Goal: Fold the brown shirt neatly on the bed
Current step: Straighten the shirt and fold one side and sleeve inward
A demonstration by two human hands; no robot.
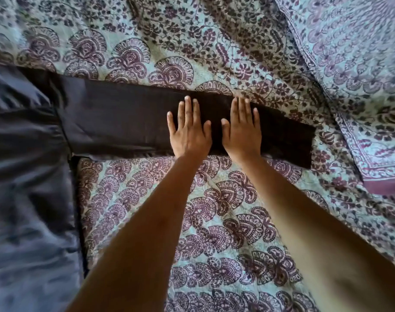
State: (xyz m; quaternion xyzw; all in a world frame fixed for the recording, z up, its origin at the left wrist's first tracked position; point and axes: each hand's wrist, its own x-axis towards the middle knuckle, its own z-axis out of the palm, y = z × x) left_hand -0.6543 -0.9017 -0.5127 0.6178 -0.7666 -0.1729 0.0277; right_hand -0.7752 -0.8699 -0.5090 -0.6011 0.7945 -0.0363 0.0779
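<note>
The dark brown shirt (30, 165) lies spread on the bed, its body filling the left side of the view. One long sleeve (124, 118) stretches flat to the right, ending in a cuff at the right. My left hand (188, 129) and my right hand (241, 129) lie side by side on the sleeve's outer half, palms down and fingers straight, pressing the cloth flat. Neither hand grips anything.
A bedspread (214, 221) printed with purple paisley on pale green covers the bed. A pillow (360, 75) in matching print sits at the upper right, its edge close to the sleeve's cuff.
</note>
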